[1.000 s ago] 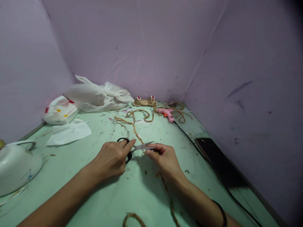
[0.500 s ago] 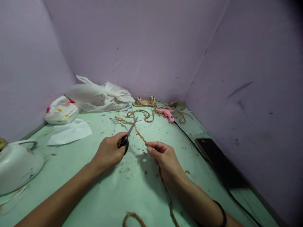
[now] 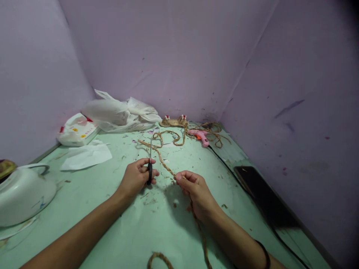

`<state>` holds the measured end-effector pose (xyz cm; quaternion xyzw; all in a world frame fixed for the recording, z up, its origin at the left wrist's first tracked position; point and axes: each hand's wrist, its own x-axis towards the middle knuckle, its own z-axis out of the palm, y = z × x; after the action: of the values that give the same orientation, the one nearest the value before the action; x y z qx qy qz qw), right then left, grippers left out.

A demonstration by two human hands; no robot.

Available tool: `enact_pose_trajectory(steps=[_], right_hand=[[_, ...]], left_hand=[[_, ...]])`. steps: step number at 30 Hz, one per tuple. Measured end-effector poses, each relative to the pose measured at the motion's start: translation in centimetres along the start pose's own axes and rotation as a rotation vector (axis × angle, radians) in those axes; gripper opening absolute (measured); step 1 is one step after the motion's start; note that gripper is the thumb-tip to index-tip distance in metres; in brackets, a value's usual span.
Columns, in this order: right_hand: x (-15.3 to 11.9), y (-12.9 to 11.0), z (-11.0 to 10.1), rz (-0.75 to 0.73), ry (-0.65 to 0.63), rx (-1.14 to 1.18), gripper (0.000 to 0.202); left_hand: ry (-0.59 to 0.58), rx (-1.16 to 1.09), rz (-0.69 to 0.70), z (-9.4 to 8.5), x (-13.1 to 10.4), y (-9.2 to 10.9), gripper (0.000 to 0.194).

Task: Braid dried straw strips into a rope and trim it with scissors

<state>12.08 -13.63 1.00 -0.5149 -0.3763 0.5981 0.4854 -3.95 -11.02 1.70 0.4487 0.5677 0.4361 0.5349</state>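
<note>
My left hand (image 3: 139,174) holds a pair of scissors (image 3: 150,172) by its black handle, with the thin blades pointing away from me and looking closed. My right hand (image 3: 193,186) pinches a braided brown rope (image 3: 165,166) between thumb and fingertips. From that pinch the rope runs away over the green table to a curled stretch at the back, and its other part hangs under my right hand toward the near edge. A loop of similar rope (image 3: 158,254) shows at the bottom of the view. The scissors are just left of the rope, apart from it.
At the back lie a woven piece with red and white beads (image 3: 175,122), a pink glue gun (image 3: 199,136) with a black cord, and a white plastic bag (image 3: 123,114). A phone (image 3: 260,194) rests right; a white box (image 3: 77,132), paper (image 3: 86,156) and white pot (image 3: 24,196) stand left.
The scissors have swung from slanting right to nearly upright in the view, and the fingers of my left hand have shifted on the handle. My right hand keeps its pinch on the rope.
</note>
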Motion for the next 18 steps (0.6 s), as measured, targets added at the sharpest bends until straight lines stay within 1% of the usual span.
enact_pose_trajectory(steps=[3,5,9,12,15,18], right_hand=[[-0.1,0.2,0.1,-0.012,-0.009,-0.014,0.017],[-0.1,0.4,0.1,-0.01,-0.026,-0.024,0.017],[-0.1,0.8,0.2,0.037,-0.102,-0.115,0.015],[-0.2,0.8,0.2,0.029,-0.167,-0.208,0.017],[-0.3,0.5,0.2,-0.044,-0.195,-0.302,0.027],[-0.3,0.4,0.1,-0.213,-0.182,-0.409,0.023]], left_hand=[[-0.023,-0.068,0.023,-0.3,0.3,-0.4,0.048],[-0.047,-0.146,0.015,-0.4,0.5,-0.6,0.048],[-0.049,-0.278,-0.029,-0.5,0.6,-0.8,0.051],[-0.038,-0.296,-0.03,-0.4,0.4,-0.8,0.052],[-0.063,-0.266,0.006,0.0,0.0,-0.8,0.048],[-0.094,-0.261,0.036,0.6,-0.4,-0.9,0.046]])
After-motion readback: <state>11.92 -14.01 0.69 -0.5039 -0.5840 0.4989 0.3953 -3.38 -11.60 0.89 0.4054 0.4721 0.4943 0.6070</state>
